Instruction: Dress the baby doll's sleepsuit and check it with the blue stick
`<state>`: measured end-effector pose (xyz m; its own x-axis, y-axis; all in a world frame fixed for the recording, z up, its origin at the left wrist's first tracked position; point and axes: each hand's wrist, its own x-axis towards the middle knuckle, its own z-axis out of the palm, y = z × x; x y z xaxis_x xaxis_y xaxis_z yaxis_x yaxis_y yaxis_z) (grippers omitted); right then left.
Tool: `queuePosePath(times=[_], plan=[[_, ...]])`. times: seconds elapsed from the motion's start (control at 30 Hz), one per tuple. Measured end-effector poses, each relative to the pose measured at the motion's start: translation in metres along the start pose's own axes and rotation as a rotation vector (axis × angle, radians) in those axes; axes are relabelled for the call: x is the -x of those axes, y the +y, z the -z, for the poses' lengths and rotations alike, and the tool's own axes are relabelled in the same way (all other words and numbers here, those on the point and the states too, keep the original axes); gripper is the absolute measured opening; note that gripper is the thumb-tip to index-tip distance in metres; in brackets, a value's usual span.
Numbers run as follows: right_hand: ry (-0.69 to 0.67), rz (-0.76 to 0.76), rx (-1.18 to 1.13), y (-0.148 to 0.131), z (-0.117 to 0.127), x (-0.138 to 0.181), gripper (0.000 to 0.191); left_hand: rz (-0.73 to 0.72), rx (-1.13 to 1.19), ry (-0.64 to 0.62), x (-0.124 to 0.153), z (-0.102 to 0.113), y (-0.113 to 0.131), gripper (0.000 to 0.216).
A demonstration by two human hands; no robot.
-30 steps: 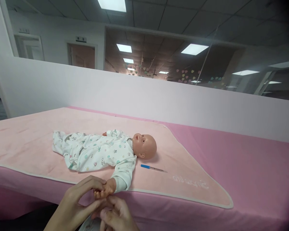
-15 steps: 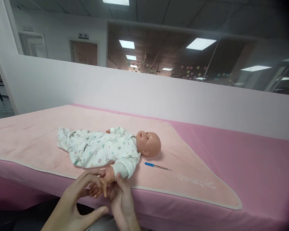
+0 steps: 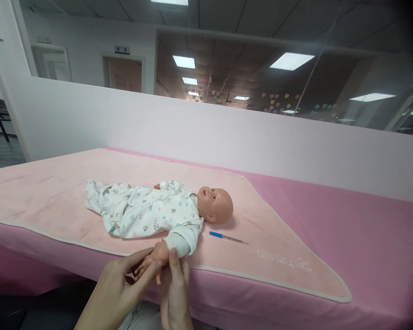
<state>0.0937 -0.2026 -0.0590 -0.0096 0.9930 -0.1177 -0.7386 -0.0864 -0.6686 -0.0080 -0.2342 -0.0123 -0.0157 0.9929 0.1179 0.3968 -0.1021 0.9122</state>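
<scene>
A baby doll (image 3: 147, 211) in a white printed sleepsuit lies on its back, its bald head to the right. Its near arm reaches over the front edge of the bed towards me. My left hand (image 3: 120, 284) has the doll's small hand (image 3: 160, 253) between thumb and fingers. From the right, my right hand (image 3: 175, 284) holds the doll's wrist at the cuff (image 3: 181, 243), thumb on top and the other fingers partly hidden beneath. Beside the doll's head lies a slim clear stick with a blue end (image 3: 216, 234), possibly a thermometer.
A peach mat (image 3: 55, 197) with a pale edge covers much of the pink-sheeted bed (image 3: 375, 238). Behind it runs a low white wall (image 3: 227, 133) with glass above. At the far left stands a dark-legged table (image 3: 2, 123).
My left thumb has come up from below and closed onto the doll's hand. The right fingers have drawn in around its wrist. The view has shifted slightly.
</scene>
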Motion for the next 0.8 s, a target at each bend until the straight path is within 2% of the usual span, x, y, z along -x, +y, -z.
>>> queuePosePath(times=[0.17, 0.43, 0.67, 0.8], plan=[[-0.029, 0.001, -0.042, -0.005, -0.007, 0.004, 0.035, -0.047, -0.064, 0.067, 0.000, -0.004, 0.000, 0.043], [-0.176, -0.031, -0.098, -0.016, -0.014, 0.007, 0.033, -0.209, -0.220, 0.133, 0.004, -0.004, -0.001, 0.043], [-0.110, -0.050, -0.117, -0.018, -0.013, 0.010, 0.023, -0.169, -0.287, 0.080, 0.003, -0.010, 0.010, 0.039], [-0.093, -0.067, -0.160, -0.018, -0.013, 0.010, 0.029, -0.157, -0.266, 0.096, 0.002, -0.012, 0.008, 0.042]])
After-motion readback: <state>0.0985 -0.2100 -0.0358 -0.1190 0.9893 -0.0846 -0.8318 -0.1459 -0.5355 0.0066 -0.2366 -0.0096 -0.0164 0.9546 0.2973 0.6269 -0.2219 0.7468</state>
